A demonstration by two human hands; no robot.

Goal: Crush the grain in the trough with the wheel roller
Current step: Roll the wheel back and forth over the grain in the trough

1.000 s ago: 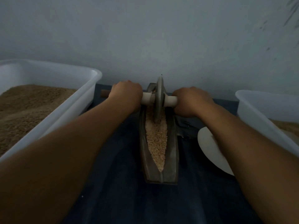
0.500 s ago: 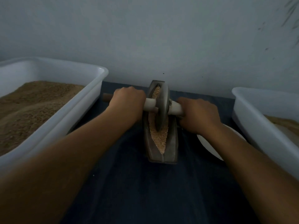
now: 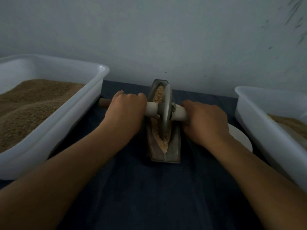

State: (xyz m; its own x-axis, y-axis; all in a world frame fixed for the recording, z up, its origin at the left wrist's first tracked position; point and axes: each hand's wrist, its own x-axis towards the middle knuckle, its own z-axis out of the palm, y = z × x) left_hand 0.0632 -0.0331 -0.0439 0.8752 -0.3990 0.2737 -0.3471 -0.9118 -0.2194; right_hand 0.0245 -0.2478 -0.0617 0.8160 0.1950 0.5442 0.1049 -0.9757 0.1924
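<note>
A dark boat-shaped trough [image 3: 174,148] lies lengthwise on the blue cloth in the middle, holding pale crushed grain [image 3: 163,141]. A grey metal wheel roller [image 3: 166,113] stands upright in the trough's middle, its axle crossing the trough. My left hand [image 3: 126,112] grips the axle's left handle, whose brown end sticks out to the left. My right hand [image 3: 204,122] grips the right handle. More grain shows behind the wheel at the far end.
A large white tub [image 3: 69,113] heaped with brown grain stands on the left. Another white tub [image 3: 259,123] with grain stands on the right. A white plate [image 3: 240,138] lies partly under my right forearm. A pale wall rises just behind the trough.
The wheel has rolled from the trough's far end toward me to about its middle, both hands moving with it. The camera has pulled back, so the trough looks smaller.
</note>
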